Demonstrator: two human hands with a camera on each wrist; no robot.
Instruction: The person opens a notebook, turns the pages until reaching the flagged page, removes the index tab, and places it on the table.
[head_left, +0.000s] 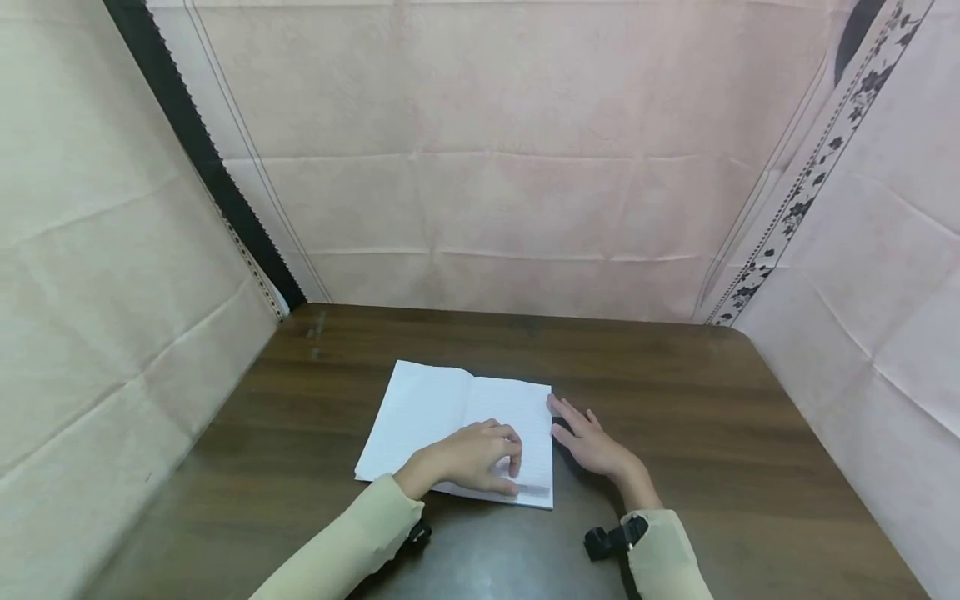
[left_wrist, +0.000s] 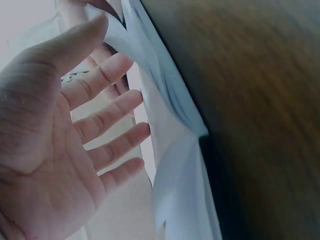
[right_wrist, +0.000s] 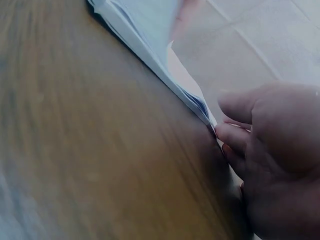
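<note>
An open notebook [head_left: 427,400] with white pages lies on the table, its fold running away from me. My left hand [head_left: 476,457] is over the right-hand page, palm down and fingers a little bent. In the left wrist view its fingertips [left_wrist: 134,97] meet the paper, and a page [left_wrist: 116,37] curves up near the thumb. My right hand [head_left: 592,446] is at the notebook's right edge with fingers spread. In the right wrist view its index finger [right_wrist: 231,136] touches the page edges [right_wrist: 192,100], while the thumb stands apart from them.
The brown wooden table [head_left: 315,533] extends around the notebook on all sides. Pale cloth [head_left: 525,208] hangs behind the table and along both sides. A black camera [head_left: 603,543] is strapped at the right wrist, another [head_left: 417,535] at the left.
</note>
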